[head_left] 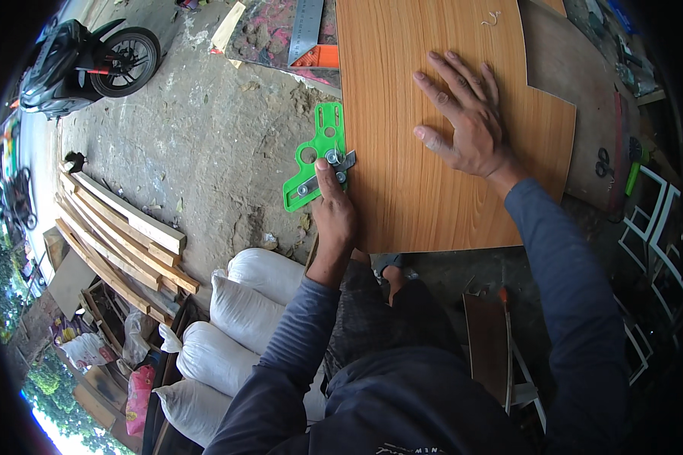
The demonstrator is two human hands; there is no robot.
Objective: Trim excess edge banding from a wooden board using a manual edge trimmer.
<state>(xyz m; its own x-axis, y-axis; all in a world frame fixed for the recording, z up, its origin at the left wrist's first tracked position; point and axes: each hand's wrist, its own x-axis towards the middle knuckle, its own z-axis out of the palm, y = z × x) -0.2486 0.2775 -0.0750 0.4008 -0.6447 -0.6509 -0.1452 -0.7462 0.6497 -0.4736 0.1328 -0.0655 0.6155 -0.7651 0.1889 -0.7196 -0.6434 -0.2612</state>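
Across the middle lies a flat wood-grain board (pixel 448 208). White sacks (pixel 243 311) sit near the board's lower-left corner. The right hand (pixel 472 129) rests palm down on the board, fingers spread wide. Right at the board's left edge, the left hand (pixel 334 216) holds a green tool (pixel 324 145), thumb on top, other fingers hidden. The tool's metal strip (pixel 348 162) slants, its pointed end reaching over that edge.
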